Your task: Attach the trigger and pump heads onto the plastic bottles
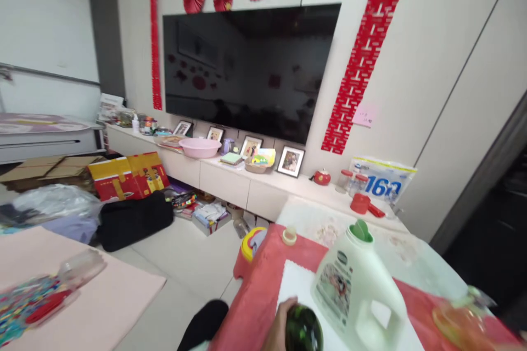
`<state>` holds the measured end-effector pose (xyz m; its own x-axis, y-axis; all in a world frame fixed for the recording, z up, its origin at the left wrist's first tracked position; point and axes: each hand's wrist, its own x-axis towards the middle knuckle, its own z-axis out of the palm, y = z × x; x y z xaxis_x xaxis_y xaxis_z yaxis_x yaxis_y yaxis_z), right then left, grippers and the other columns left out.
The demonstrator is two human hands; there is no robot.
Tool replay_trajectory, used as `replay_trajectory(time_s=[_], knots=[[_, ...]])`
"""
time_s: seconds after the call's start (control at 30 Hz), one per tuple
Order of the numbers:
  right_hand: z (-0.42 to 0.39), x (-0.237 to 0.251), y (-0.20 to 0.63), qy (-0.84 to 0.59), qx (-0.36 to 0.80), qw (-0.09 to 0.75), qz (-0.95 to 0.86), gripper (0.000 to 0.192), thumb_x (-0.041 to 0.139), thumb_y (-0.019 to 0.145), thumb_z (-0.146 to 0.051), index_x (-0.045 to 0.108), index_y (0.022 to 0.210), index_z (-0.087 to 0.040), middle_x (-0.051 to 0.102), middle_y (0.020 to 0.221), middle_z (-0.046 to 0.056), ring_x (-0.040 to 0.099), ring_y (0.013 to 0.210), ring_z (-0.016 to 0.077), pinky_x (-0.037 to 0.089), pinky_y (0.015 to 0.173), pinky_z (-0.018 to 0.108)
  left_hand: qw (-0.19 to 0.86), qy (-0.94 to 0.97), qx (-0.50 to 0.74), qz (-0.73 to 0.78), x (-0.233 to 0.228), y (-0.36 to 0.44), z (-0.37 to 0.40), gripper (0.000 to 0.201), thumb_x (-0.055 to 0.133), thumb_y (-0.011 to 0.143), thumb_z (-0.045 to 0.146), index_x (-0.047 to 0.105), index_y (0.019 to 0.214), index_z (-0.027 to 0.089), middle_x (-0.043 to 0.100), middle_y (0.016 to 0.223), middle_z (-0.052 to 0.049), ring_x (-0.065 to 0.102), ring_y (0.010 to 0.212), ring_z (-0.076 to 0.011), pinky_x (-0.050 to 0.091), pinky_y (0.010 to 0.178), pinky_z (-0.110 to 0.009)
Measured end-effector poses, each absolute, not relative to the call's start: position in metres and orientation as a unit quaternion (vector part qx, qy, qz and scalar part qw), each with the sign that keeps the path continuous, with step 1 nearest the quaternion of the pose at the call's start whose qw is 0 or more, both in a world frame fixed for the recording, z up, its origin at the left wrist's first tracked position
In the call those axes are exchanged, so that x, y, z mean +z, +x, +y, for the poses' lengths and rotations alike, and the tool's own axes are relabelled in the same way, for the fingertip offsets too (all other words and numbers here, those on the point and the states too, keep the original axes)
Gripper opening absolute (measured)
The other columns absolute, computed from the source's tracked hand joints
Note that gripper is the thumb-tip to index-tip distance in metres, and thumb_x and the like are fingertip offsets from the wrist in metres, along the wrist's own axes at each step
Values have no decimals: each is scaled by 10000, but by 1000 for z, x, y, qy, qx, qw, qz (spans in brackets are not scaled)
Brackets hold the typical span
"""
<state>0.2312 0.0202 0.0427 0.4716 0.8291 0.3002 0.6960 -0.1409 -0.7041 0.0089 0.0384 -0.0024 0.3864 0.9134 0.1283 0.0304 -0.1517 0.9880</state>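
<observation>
- Gripping a dark green glass bottle (303, 332) at the bottom edge of the view, the left hand (280, 324) wraps its fingers round the bottle's side; only part of the hand shows, so how firm the hold is I cannot tell.
- The bottle sits over the white cloth (296, 285) on the red table cover (263, 290), just beside the white jug (357, 290) with the green cap.
- Glass like this is probably hard, smooth and breakable, and likely weighty if full; a hold round the body or the neck would suit it better than fingertips alone.
- The jug looks like stiff plastic with a moulded handle on its near side, the natural place to lift it.
- At the lower right an orange-tinted clear container (461, 321) appears blurred; the right hand is not clearly seen there, so its state cannot be told.
</observation>
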Motion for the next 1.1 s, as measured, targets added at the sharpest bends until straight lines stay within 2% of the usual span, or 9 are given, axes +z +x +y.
replay_trajectory(time_s=[0.1,0.13,0.2,0.3,0.47,0.6,0.77,0.93,1.1], knots=[[-49,30,212,-762,107,375,-517,328,614,727,-559,747,794,-268,632,758,82,652,748,279,508,587,341,586,605,397,365,-8,9,34,1060,873,485,246,432,1449,238,607,1404,-152,572,1335,-407,423,1169,-574],[-68,36,208,-757,105,377,-523,355,581,771,-531,771,899,-260,667,850,89,636,822,267,532,693,360,594,602,394,361,-6,9,33,1047,882,495,255,423,1435,209,590,1413,-168,550,1349,-400,400,1183,-565],[-91,58,206,-733,87,448,-505,456,618,824,-567,766,1049,-198,679,923,106,613,872,253,533,804,377,601,600,398,347,0,10,33,1021,907,498,281,428,1395,196,561,1428,-169,518,1367,-387,373,1195,-555],[-96,98,205,-655,133,603,-435,501,730,866,-540,710,1216,-182,674,1153,111,592,803,177,480,655,273,616,600,381,338,11,10,36,1020,919,519,287,405,1397,209,549,1409,-152,534,1335,-366,398,1166,-552],[-80,131,181,-495,150,771,-371,334,786,900,-344,715,1185,-185,637,1221,102,623,818,126,534,736,261,608,627,364,324,15,11,33,1044,943,508,293,400,1397,229,530,1414,-136,521,1339,-358,411,1159,-543],[-67,134,168,-488,129,768,-394,332,766,929,-331,709,1227,-197,653,1203,103,676,883,161,572,766,280,593,653,353,312,10,10,33,1067,958,506,320,392,1405,221,516,1432,-149,494,1368,-379,394,1169,-556],[-52,124,168,-549,141,671,-479,281,733,942,-336,714,1201,-226,688,1119,46,653,714,107,566,725,256,568,674,355,311,15,10,32,1055,963,504,306,398,1390,213,511,1426,-156,513,1345,-383,403,1154,-572],[-42,99,164,-584,174,590,-530,253,726,926,-386,745,1134,-244,695,1085,18,659,939,159,541,807,257,534,692,363,324,28,12,26,1050,956,486,211,408,1382,230,531,1395,-137,554,1287,-363,456,1095,-552],[-44,86,165,-582,237,558,-541,296,691,935,-406,738,1185,-254,692,1119,23,649,980,178,524,850,285,522,693,368,334,36,12,19,1028,956,484,220,435,1369,244,527,1412,-134,550,1292,-371,463,1087,-555]])
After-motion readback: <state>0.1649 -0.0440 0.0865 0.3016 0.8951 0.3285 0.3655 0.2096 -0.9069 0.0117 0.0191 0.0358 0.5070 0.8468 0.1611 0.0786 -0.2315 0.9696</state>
